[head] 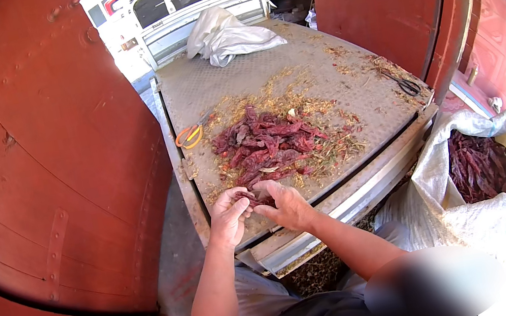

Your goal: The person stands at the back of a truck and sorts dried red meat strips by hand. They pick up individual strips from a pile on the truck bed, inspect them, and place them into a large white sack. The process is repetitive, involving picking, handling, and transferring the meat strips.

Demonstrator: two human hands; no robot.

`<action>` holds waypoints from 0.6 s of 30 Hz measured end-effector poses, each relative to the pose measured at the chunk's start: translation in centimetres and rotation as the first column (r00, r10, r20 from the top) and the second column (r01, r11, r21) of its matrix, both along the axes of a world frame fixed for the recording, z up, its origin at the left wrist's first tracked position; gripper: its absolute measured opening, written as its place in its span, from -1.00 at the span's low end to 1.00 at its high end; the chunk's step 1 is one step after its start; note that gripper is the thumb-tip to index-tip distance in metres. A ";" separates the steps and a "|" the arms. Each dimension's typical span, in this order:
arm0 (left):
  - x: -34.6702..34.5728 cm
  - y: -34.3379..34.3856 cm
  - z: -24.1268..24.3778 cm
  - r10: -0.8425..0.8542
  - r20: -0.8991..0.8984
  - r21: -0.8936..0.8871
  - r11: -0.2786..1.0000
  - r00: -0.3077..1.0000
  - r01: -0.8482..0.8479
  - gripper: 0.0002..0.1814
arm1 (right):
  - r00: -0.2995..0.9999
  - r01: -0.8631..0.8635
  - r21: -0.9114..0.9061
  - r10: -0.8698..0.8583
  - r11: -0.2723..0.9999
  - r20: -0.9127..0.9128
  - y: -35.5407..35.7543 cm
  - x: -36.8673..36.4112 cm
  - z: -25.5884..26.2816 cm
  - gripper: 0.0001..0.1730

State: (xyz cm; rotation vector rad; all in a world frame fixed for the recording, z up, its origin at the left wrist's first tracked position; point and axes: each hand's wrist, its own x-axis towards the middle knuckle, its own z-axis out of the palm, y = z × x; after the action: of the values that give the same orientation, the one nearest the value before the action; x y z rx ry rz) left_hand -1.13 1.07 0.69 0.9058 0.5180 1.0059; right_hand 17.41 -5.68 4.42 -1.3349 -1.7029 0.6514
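My left hand [231, 216] and my right hand [287, 203] are close together over the near edge of a metal truck bed [200, 84], both gripping one dried dark red chili pepper [250, 197]. Just beyond my fingers lies a pile of dried red chili peppers [270, 142], with yellow seeds [291, 84] and cut stems [346, 145] scattered around it. Orange-handled scissors [191, 134] lie left of the pile. Black-handled scissors [406, 84] rest near the right corner of the bed.
An open white woven sack [429, 178] holding dried chilies [477, 165] stands at the right, beside the bed. A crumpled white woven sack [230, 36] lies at the bed's far end, before a white metal rack [202, 5]. Red metal doors [49, 142] flank the bed on both sides.
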 end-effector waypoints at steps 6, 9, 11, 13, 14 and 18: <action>0.1 0.0 0.0 0.042 0.024 0.001 0.999 0.999 -0.042 -0.83 | 0.966 -0.019 0.071 0.000 0.997 0.260 -0.1 0.5 -0.9 -0.62; 0.1 0.0 0.0 0.058 0.022 0.002 0.998 0.998 -0.058 -0.87 | 0.962 -0.023 0.093 -0.003 0.995 0.274 -0.3 0.5 -0.9 -0.66; 0.1 0.1 -0.3 0.074 0.033 0.007 0.997 0.997 -0.075 -0.92 | 0.953 -0.012 0.097 -0.018 0.995 0.303 -0.1 0.4 -1.4 -0.66; 0.0 0.3 -0.7 0.101 0.035 -0.004 0.995 0.994 -0.101 -0.93 | 0.952 -0.019 0.118 -0.018 0.993 0.306 0.0 0.1 -1.5 -0.64; -0.2 0.3 -0.9 0.115 0.036 -0.010 0.993 0.993 -0.115 -0.93 | 0.951 -0.025 0.118 -0.013 0.993 0.308 0.1 -0.1 -1.8 -0.64; -0.2 0.3 -0.8 0.139 0.036 -0.045 0.989 0.990 -0.138 -0.93 | 0.945 -0.048 0.073 0.022 0.996 0.325 0.3 -0.2 -2.3 -0.64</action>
State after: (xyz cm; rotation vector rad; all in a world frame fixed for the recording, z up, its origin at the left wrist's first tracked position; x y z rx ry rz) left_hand -1.30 1.33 -0.08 0.8195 0.5732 1.1325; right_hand 17.16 -5.38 2.12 -1.4160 -1.9968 0.3923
